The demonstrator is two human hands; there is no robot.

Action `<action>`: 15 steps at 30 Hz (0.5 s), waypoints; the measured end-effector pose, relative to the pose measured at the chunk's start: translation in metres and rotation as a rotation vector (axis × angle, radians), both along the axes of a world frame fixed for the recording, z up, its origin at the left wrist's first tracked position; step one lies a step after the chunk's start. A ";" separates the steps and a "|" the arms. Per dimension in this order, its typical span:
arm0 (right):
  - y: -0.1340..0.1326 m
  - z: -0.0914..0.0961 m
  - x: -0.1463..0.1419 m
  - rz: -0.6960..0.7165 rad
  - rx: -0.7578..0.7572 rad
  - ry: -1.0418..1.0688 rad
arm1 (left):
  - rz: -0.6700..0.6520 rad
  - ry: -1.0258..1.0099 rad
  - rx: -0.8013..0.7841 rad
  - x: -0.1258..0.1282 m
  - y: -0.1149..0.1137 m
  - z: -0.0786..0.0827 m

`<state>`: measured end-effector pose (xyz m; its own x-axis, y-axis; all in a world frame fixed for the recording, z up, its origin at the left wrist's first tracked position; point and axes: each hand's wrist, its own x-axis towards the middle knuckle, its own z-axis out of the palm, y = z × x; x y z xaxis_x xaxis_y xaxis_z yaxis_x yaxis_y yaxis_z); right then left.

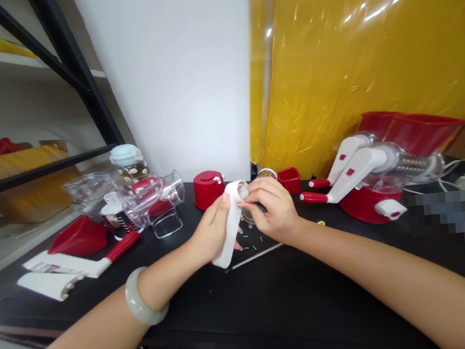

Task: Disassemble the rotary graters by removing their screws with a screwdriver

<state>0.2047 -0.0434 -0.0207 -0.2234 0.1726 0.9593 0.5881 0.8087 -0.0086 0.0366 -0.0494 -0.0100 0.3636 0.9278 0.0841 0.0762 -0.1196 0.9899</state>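
Note:
My left hand (213, 228) is closed around a white plastic crank-arm housing (233, 230), held tilted above the black table. Its round, ring-like end points up. At that ring my right hand (272, 206) is pinched, its fingertips against the rim; whatever they hold is too small or hidden to name. Beneath the hands lie several small screws (254, 247) and a thin metal rod (257, 256). Just behind stands a red base part (209, 189). A red cup-like part (289, 180) sits beyond my right hand.
Two assembled rotary graters with white crank arms (363, 170) and red bases (358, 203) stand at the right. To the left are a clear plastic grater body (156, 198), a red hopper (78, 237), a white crank with a red handle (123, 246) and a white cover (49, 284).

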 end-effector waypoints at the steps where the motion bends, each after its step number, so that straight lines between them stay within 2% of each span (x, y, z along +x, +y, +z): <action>1: 0.000 0.000 0.000 0.001 0.003 -0.003 | 0.001 -0.001 0.004 0.000 0.000 0.000; 6: 0.001 0.002 0.004 -0.016 -0.019 -0.070 | 0.012 0.009 0.035 -0.002 0.001 -0.001; 12: -0.004 0.014 0.005 -0.141 -0.061 -0.192 | 0.028 0.002 0.049 -0.001 -0.001 -0.003; 15: -0.008 0.017 -0.001 -0.161 -0.107 -0.173 | 0.029 -0.041 0.051 -0.001 -0.002 -0.003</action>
